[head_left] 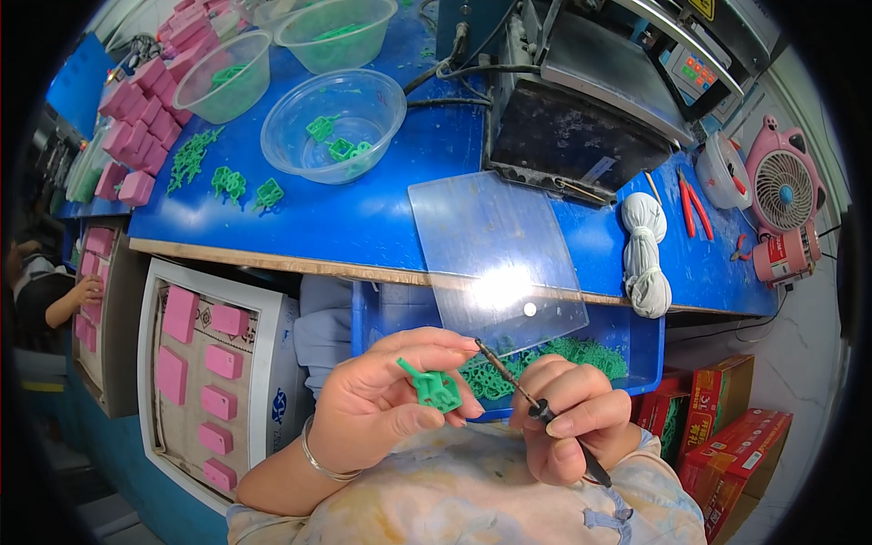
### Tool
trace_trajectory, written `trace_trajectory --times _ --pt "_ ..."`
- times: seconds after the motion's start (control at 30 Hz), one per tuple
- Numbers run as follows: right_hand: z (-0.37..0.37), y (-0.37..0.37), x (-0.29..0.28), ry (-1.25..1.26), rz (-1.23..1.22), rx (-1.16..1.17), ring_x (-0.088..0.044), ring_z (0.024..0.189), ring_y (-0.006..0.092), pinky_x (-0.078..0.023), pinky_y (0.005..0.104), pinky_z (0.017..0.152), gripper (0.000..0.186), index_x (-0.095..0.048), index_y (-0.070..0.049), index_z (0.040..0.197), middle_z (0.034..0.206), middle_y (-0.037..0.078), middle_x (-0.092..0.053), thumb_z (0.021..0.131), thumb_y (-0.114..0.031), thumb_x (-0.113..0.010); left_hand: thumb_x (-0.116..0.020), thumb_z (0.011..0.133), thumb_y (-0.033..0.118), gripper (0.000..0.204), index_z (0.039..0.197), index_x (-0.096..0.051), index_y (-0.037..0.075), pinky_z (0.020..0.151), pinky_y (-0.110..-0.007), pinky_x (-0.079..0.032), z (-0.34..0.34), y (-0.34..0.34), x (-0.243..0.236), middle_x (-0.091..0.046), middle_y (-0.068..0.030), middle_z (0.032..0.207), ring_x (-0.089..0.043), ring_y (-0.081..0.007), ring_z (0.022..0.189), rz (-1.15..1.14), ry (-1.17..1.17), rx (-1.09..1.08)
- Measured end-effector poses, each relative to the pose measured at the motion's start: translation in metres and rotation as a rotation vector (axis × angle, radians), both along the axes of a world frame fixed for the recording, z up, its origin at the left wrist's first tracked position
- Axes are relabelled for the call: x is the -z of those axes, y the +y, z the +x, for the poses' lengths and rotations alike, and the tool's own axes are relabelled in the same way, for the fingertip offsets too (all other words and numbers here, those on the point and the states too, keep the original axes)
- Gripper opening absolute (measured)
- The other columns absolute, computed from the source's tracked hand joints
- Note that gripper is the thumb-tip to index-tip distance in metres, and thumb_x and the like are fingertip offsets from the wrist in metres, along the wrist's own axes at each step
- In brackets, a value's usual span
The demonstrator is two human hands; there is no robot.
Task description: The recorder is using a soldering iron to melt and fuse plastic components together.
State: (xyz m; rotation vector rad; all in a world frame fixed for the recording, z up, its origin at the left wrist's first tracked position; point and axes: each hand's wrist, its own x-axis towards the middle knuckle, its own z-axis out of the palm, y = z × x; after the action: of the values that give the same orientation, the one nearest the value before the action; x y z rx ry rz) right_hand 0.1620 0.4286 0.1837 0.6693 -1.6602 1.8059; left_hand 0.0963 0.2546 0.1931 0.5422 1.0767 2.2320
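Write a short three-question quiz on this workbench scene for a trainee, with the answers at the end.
1. Multiple choice: What does the left hand hold?
a) a pink block
b) a green part
c) a clear bowl

2. True or false: On the blue table, the red-handled pliers lie to the right of the white bundle.

3. Fill in the blank: The right hand grips a slim tool by its black ____.

Key:
1. b
2. True
3. handle
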Motion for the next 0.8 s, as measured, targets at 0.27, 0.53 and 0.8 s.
trace_trajectory --times 0.27,0.53,0.8 --pt "0.002 0.001 -0.001 -0.008 -0.090 -0.049 -0.056 0.063 0.0215 -0.045 0.0342 0.054 0.016 -0.047 -0.004 0.092 0.083 0.010 -0.048 0.080 -0.012 -0.054 -0.063 0.079 0.011 0.040 0.113 -0.050 -0.004 0.059 -0.029 -0.049 -0.011 -0.014 0.000 -0.048 -0.0121 0.105 -0.058 -0.0222 0.076 -0.204 0.070 -0.226" --pt "0.000 0.002 0.003 -0.016 -0.094 -0.042 -0.056 0.063 0.0208 -0.045 0.0324 0.053 0.017 -0.047 -0.004 0.092 0.083 0.010 -0.048 0.079 -0.011 -0.055 -0.053 0.081 -0.003 0.030 0.111 -0.047 -0.005 0.069 -0.025 -0.048 -0.066 -0.053 -0.005 -0.055 -0.0104 0.096 -0.057 -0.0152 0.084 -0.567 0.235 -0.702" --pt "-0.004 0.000 0.003 0.004 -0.107 0.003 -0.055 0.063 0.0202 -0.044 0.0315 0.054 0.017 -0.048 -0.002 0.092 0.081 0.011 -0.049 0.078 -0.010 -0.054 -0.053 0.082 -0.001 0.027 0.109 -0.049 -0.004 0.066 -0.021 -0.045 -0.092 -0.036 -0.013 -0.055 -0.0090 0.096 -0.055 -0.0117 0.078 -0.593 0.466 -0.728"
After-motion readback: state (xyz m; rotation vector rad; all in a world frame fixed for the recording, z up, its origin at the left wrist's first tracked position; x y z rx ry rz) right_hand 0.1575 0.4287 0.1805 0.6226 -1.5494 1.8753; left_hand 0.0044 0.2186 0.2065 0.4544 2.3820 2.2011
